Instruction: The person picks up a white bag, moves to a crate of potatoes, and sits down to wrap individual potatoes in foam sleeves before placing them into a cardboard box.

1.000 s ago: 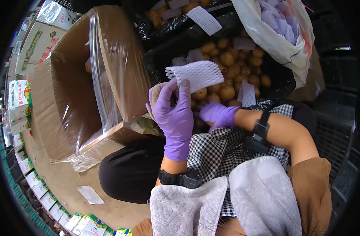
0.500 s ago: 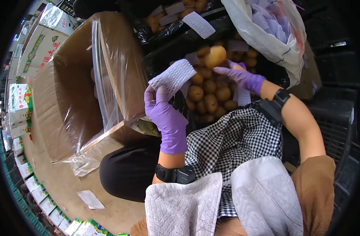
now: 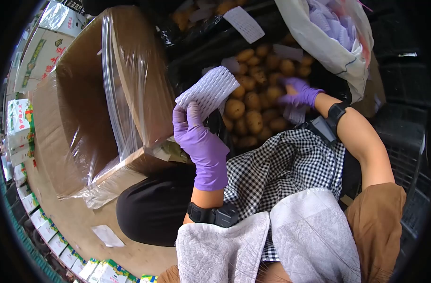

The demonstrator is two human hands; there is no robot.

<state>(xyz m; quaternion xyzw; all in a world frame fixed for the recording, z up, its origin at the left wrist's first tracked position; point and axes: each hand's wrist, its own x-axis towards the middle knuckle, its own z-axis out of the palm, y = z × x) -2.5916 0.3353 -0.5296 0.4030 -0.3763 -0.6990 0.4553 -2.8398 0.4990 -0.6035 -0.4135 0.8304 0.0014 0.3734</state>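
Pinched between the thumb and fingers of my left hand (image 3: 199, 141), in a purple glove, is a white foam net sleeve (image 3: 209, 92). It is held up to the left of a pile of potatoes (image 3: 254, 121). My right hand (image 3: 301, 93), gloved the same way, reaches in at the right side of the pile, with its fingers blurred right at the potatoes. I cannot tell whether it grips one. Another foam sleeve (image 3: 295, 114) lies just below my right wrist, partly covered.
To the left stands an open cardboard box (image 3: 78, 118) with a clear plastic liner (image 3: 119, 94). A white sack (image 3: 314, 42) of foam sleeves sits at the upper right. One loose sleeve (image 3: 244, 23) lies on black plastic behind the potatoes. Printed cartons (image 3: 21, 118) line the far left.
The pale potato at my right fingertips is no longer seen there. My right hand has moved slightly right and down onto the pile. My left hand keeps the foam sleeve nearly still.
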